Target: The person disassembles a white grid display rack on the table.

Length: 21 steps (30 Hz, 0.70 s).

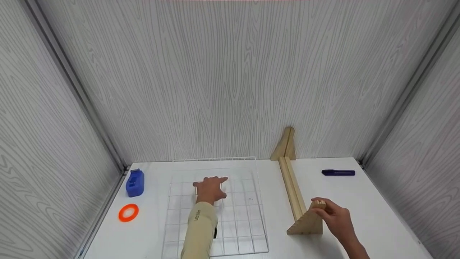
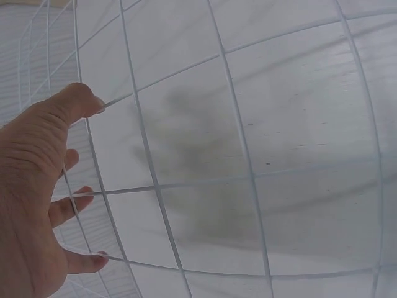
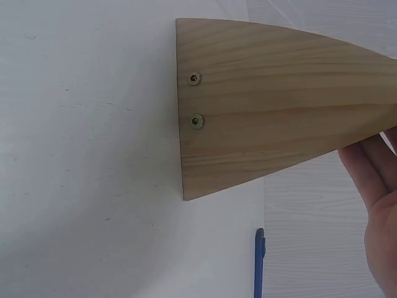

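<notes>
The white surface [image 1: 359, 201] carries everything here, walled in by grey wood-grain panels. Largest on it is the white wire grid [image 1: 248, 216], lying flat near the middle-left with its far edge turned up. The left hand [image 1: 210, 189] rests palm-down on the grid's far half, fingers straight and spread; the left wrist view shows the fingertips [image 2: 93, 102] touching the wires, so this grip is released and closes on nothing.

To the right of the grid runs the wooden stand [image 1: 293, 190], a long rail with a triangular end piece at each end, one against the back wall and one near the person. The right hand [image 1: 332, 216] sits at the top corner of the near triangle [image 1: 307, 223], fingers curled round that corner, a grasping grip; the rest of the stand stretches away from it toward the wall.

A blue bottle [image 1: 135, 182] stands at the left edge, an orange tape ring [image 1: 128, 212] just nearer. A dark blue marker [image 1: 338, 172] lies far right.
</notes>
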### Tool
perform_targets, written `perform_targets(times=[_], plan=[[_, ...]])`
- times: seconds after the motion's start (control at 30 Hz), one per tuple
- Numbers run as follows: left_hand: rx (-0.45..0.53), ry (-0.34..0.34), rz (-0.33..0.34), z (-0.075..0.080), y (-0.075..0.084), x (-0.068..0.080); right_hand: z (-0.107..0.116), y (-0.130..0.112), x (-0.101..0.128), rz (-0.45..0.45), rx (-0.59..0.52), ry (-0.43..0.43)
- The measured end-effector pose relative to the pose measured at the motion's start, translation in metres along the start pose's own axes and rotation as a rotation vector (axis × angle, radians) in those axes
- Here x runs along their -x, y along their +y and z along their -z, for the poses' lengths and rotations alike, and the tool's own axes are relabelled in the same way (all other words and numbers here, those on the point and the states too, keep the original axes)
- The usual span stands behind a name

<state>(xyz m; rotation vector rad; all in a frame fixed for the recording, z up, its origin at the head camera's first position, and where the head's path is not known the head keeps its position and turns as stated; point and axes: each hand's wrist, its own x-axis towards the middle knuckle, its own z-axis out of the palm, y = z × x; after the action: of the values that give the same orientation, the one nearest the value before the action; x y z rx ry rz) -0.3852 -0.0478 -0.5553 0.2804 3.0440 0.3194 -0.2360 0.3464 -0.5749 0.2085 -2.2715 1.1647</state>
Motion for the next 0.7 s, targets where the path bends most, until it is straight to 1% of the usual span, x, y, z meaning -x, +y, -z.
perform_targets(times=[0.27, 0.37, 0.47, 0.6, 0.7], plan=[[0.027, 0.003, 0.003, -0.011, -0.005, 0.000, -0.001, 0.001, 0.002, -0.039, 0.003, 0.001], [0.043, 0.002, -0.003, -0.016, -0.008, 0.000, -0.004, 0.002, 0.002, -0.032, 0.011, 0.018], [0.054, 0.002, -0.008, -0.020, -0.010, -0.001, -0.005, -0.002, 0.001, -0.030, 0.008, 0.030], [0.048, 0.003, -0.009, -0.022, -0.011, -0.002, -0.003, -0.010, -0.001, -0.029, 0.001, 0.030], [0.049, 0.002, -0.007, -0.023, -0.010, -0.001, -0.002, -0.008, -0.001, -0.029, 0.011, 0.027]])
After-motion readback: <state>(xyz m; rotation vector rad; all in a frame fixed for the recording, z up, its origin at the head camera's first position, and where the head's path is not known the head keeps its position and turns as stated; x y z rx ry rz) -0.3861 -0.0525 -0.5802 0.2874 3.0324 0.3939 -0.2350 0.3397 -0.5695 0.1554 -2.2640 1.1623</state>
